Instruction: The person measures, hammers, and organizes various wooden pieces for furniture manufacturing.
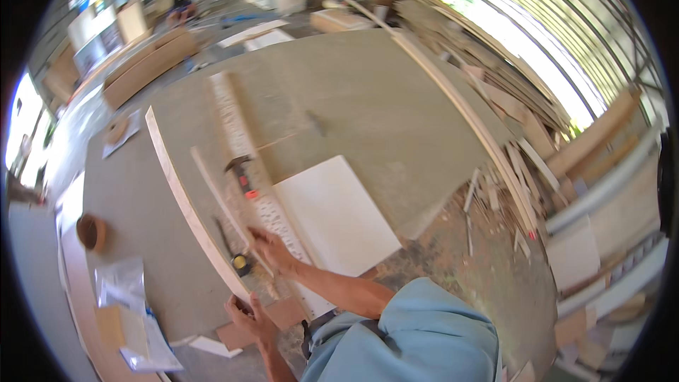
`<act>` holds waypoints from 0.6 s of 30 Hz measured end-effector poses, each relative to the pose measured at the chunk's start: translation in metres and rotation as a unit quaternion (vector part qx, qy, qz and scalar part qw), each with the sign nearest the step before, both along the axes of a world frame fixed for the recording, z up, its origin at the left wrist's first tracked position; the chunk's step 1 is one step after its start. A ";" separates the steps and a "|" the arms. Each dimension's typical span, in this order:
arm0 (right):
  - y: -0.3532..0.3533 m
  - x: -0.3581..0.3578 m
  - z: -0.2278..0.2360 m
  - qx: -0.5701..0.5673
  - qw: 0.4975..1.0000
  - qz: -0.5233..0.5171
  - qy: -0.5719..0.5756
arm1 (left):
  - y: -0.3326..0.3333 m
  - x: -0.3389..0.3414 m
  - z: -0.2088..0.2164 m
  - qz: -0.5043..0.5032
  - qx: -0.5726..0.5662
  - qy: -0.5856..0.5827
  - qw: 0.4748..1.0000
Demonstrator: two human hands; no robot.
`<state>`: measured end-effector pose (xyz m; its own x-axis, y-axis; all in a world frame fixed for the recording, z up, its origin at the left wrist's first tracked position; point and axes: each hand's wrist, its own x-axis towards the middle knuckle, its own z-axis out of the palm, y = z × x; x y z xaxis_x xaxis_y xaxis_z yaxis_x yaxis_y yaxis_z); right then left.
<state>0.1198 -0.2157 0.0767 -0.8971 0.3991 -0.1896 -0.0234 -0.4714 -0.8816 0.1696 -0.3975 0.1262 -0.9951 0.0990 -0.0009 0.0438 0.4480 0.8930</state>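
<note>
My left hand [252,320] is closed around the near end of a long, pale wooden strip [185,201], which stretches away to the far left. My right hand [277,253] grips a shorter, thinner wooden strip [221,194] beside it, its fingers partly blurred. Between the two strips lie a black and yellow tape measure [241,264] and a dark slim tool [223,238] that I cannot make out. Just beyond my right hand, a hammer [245,178] with a red and black handle rests on a long whitish, patterned board [232,117]. A white panel [343,216] is to the right.
Everything lies on a large grey-green work surface [382,92]. A long batten [467,117] runs along its right side, beside wood offcuts [488,194]. At left are a brown roll [90,232] and plastic bags [122,284]. Stacked boards [488,49] stand at the far right.
</note>
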 end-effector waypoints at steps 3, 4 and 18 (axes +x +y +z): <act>0.012 0.088 0.041 -0.029 0.998 0.010 0.058 | 0.068 0.037 0.027 -0.097 -0.004 0.069 0.993; 0.018 0.111 0.045 -0.130 0.989 -0.008 0.065 | 0.082 0.049 0.026 -0.145 -0.017 0.110 0.983; 0.219 0.444 0.002 0.160 0.809 -0.511 -0.243 | 0.272 0.208 -0.006 -0.563 0.066 0.059 0.822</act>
<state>0.5637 0.0029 0.0789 0.0822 0.9837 -0.1598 0.1289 -0.1695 -0.9771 0.3775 -0.1258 0.1199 -0.2650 0.9487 0.1727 0.4538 -0.0354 0.8904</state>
